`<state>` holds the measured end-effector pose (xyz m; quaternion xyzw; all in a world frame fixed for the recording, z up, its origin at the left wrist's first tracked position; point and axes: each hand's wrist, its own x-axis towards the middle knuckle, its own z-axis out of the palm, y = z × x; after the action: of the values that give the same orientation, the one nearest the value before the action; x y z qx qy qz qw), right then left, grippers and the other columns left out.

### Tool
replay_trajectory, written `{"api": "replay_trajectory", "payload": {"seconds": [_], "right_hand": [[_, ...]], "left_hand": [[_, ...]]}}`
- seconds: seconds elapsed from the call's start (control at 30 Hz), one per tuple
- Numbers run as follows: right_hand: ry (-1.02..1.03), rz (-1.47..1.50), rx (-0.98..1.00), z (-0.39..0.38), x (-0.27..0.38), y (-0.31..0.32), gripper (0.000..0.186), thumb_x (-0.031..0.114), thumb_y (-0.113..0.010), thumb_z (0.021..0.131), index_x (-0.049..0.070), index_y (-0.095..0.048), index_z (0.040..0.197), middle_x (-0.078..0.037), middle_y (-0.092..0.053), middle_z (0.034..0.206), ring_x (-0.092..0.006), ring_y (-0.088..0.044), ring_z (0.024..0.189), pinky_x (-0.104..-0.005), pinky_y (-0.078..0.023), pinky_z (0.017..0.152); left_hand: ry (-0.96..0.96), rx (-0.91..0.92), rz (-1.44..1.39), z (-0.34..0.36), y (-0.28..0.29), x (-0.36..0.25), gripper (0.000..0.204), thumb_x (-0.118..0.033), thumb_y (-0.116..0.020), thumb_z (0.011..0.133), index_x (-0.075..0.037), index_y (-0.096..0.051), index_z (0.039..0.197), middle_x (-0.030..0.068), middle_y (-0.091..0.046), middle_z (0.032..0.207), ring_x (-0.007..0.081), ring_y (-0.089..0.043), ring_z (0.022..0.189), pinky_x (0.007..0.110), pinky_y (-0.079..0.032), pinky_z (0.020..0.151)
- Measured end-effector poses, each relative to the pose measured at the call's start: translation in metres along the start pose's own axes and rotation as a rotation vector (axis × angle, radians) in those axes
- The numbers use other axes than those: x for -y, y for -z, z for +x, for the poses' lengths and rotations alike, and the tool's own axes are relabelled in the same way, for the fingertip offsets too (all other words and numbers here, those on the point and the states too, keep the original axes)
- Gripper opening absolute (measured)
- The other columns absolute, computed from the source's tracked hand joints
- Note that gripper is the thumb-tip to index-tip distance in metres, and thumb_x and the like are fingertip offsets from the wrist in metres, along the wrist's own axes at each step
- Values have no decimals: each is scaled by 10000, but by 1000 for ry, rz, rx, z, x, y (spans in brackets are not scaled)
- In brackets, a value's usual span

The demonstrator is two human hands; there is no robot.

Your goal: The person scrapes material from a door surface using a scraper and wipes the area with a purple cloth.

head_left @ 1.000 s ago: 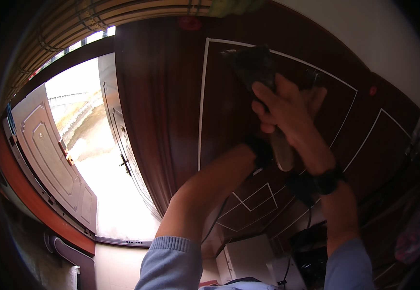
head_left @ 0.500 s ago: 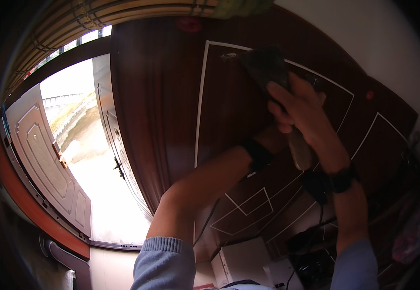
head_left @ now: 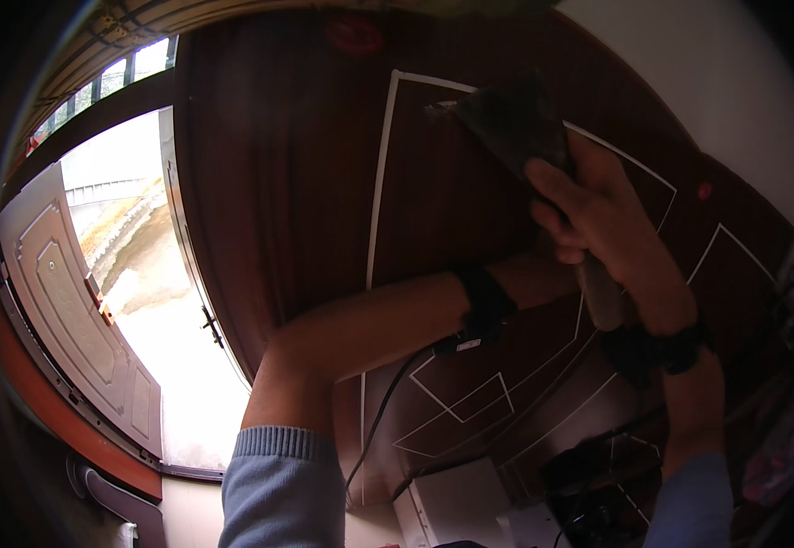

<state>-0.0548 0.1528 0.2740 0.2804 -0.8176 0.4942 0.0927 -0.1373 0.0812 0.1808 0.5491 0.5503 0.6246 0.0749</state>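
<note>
My right hand (head_left: pixel 603 215) is closed around a scraper (head_left: pixel 518 128) with a wide dark blade and a wooden handle. The thumb lies along the base of the blade, and the handle's end points down. The blade's left corner is beside a pale scuffed patch (head_left: pixel 440 109) on the white line of a dark red-brown panel (head_left: pixel 452 192); whether it touches cannot be made out. My left arm reaches across below the scraper. My left hand (head_left: pixel 546 276) lies in shadow behind the handle and my right hand, its fingers hidden.
An open doorway with a panelled door (head_left: pixel 73 301) lets in bright light at the left. Bamboo slats (head_left: pixel 114 36) hang at the top left. Below are a pale box (head_left: pixel 459 498) and dark clutter with cables (head_left: pixel 589 493). A black cable (head_left: pixel 381 416) runs down from my left wristband (head_left: pixel 486 306).
My right hand and the scraper have shifted slightly right, the grip unchanged. My left elbow has swung left, and the forearm lies flatter across the panel. The view has turned slightly.
</note>
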Motion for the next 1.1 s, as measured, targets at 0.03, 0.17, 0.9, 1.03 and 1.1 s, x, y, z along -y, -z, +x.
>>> {"api": "replay_trajectory", "payload": {"seconds": [0.03, 0.17, 0.9, 1.03, 1.1], "right_hand": [[12, 17, 4, -1, 0, -1, 208, 166, -483, 910, 21, -489, 1059, 3, -455, 566, -31, -354, 409, -186, -294, 345], [88, 71, 29, 3, -3, -6, 192, 154, -485, 902, 8, -487, 1028, -4, -453, 543, -40, -369, 390, -195, -285, 326], [20, 48, 58, 3, -5, -15, 174, 174, -513, 904, 23, -452, 965, -15, -467, 557, -41, -382, 398, -199, -295, 325], [46, 58, 74, -3, 0, -16, 176, 173, -518, 900, 28, -446, 967, -16, -462, 558, -44, -375, 398, -199, -295, 328], [17, 216, 97, 8, -14, -27, 175, 173, -523, 896, 29, -443, 954, -18, -459, 555, -47, -376, 398, -198, -290, 326]], "left_hand": [[18, 27, 34, -1, -1, -1, 85, -164, -564, 897, -109, -514, 939, -49, -527, 929, 43, -519, 873, 231, -440, 782], [65, 49, -8, -1, 5, 16, 101, -173, -562, 897, -100, -512, 943, -49, -530, 938, 55, -525, 877, 234, -443, 769], [30, 53, -328, 9, 33, 95, 101, -188, -563, 891, -93, -533, 877, -31, -547, 883, 76, -544, 821, 241, -460, 728], [-1022, 1446, -1167, 113, 19, 98, 145, -204, -607, 853, -79, -541, 885, -34, -562, 833, 50, -545, 816, 262, -456, 783], [-945, 1087, -1069, 94, 29, 103, 143, -203, -588, 861, -75, -537, 901, -18, -569, 840, 71, -555, 815, 270, -461, 775]]}}
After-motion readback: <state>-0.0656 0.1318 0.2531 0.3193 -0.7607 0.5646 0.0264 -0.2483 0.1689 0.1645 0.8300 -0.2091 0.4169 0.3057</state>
